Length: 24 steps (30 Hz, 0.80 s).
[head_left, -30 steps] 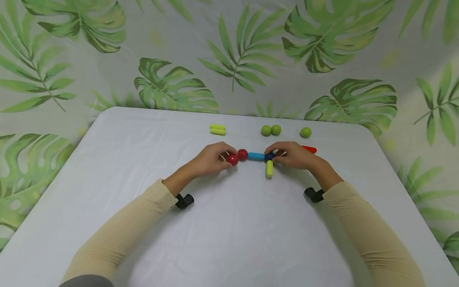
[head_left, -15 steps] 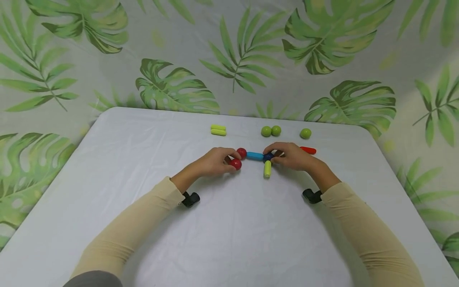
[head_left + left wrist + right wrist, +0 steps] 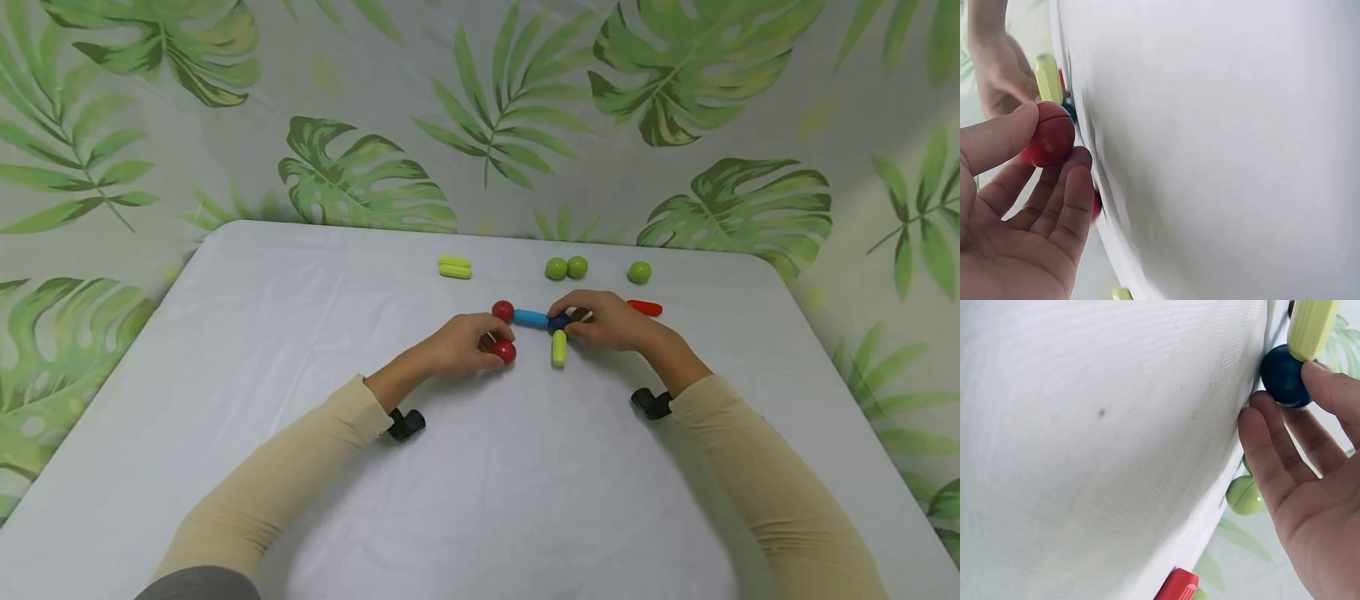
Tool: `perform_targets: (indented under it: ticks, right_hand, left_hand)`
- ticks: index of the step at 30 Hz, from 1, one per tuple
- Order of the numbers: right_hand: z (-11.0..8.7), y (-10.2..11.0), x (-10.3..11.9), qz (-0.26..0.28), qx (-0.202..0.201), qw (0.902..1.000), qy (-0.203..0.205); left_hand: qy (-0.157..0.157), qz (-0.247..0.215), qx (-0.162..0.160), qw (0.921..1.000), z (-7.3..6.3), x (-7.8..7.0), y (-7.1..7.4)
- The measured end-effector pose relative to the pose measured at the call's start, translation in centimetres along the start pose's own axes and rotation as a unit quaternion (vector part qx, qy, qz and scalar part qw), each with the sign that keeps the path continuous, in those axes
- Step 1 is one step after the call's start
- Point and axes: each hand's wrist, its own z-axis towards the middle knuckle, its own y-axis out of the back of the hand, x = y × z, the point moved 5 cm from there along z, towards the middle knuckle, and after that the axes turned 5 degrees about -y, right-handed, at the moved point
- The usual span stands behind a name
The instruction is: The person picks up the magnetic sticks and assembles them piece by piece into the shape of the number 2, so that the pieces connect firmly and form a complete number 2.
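The desk (image 3: 480,500) bears three green balls (image 3: 556,268), one red rod (image 3: 645,307), one light blue rod (image 3: 531,318) and three yellow-green rods (image 3: 454,271), two of them paired; there are also two red balls (image 3: 505,352) and one dark blue ball (image 3: 558,323). The left grip (image 3: 468,343) pinches the nearer red ball (image 3: 505,352) between thumb and fingers, apart from the other red ball (image 3: 503,312) at one end of the light blue rod. The right grip (image 3: 606,320) holds the dark blue ball at the opposite end, thumb beside the third yellow-green rod (image 3: 558,349).
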Motion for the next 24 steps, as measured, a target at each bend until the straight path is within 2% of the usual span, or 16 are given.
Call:
perform_targets:
  ticks: [4, 7, 15, 19, 24]
  right_hand:
    - [0.2, 0.2, 0.0, -0.003, -0.001, 1.0, 0.002]
    - [0.2, 0.2, 0.0, -0.002, -0.004, 1.0, 0.0]
    - [0.3, 0.0, 0.1, 0.004, 0.0, 1.0, 0.0]
    - [0.2, -0.1, 0.1, 0.005, 0.001, 1.0, -0.002]
    - [0.1, 0.1, 0.1, 0.006, -0.003, 1.0, 0.0]
  left_hand:
    - [0.003, 0.004, 0.019, 0.9998, -0.1, -1.1, -1.3]
    - [0.004, -0.015, 0.03, 0.9994, -0.1, -1.8, -2.1]
    - [0.021, -0.126, 0.033, 0.9913, 0.1, -1.4, -3.0]
    - [0.028, -0.136, 0.027, 0.99, 0.4, -1.1, -3.1]
    - [0.027, -0.121, 0.02, 0.9921, 0.9, -1.2, -3.3]
